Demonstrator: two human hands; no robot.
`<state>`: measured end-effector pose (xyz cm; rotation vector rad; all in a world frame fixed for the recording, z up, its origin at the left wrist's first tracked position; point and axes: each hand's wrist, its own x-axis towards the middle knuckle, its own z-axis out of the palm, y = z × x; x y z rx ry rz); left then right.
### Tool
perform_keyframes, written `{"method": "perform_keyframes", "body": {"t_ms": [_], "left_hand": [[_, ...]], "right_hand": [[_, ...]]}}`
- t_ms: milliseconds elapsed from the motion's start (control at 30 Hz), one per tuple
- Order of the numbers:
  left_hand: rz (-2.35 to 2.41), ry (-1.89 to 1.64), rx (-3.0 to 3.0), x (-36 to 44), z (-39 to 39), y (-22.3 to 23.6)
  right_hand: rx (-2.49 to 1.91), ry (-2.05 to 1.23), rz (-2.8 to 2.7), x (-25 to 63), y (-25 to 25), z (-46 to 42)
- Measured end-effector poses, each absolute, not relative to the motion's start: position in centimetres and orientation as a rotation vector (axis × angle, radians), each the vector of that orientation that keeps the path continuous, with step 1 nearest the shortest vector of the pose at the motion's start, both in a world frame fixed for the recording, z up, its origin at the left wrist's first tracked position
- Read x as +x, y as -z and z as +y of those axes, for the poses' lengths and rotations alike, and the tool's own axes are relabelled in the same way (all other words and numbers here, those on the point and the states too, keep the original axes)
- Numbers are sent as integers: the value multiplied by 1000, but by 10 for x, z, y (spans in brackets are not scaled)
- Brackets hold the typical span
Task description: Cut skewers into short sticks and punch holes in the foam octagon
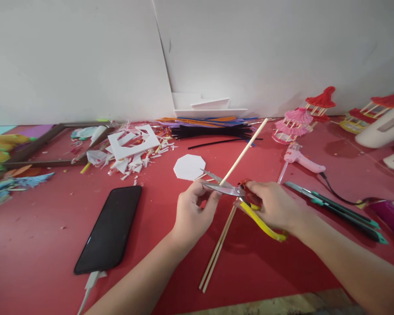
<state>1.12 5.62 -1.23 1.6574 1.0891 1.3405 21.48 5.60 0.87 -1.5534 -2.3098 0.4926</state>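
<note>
Wooden stick (246,148) held slanted above red table (256,271), set between parted blades of yellow-handled scissors (231,190); lower end pinched by left hand (193,210), scissors gripped by right hand (272,203); two loose sticks (214,253) seen nearer, white octagon (188,167) placed behind, phone (109,229) parked left

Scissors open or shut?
Open: the scissors in the right hand have their blades spread, and the wooden stick appears to sit between them.

Two hands (193,211), one pair of scissors (229,189), one raised stick (246,151), one phone (110,229), one octagon (189,166) and one glue gun (304,162) before us; two sticks (217,249) toward the surface's (157,210) near edge.
</note>
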Motion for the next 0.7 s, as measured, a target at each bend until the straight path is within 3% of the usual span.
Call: {"method": "perform_keyframes", "body": {"t_ms": [300, 700], "left_hand": [[915, -1347, 1521, 15, 50, 15], [743, -1097, 1461, 7, 54, 13]], "right_hand": [[-1572, -470, -2378, 210, -12, 58], [-1548, -595, -2416, 221, -11, 60]]}}
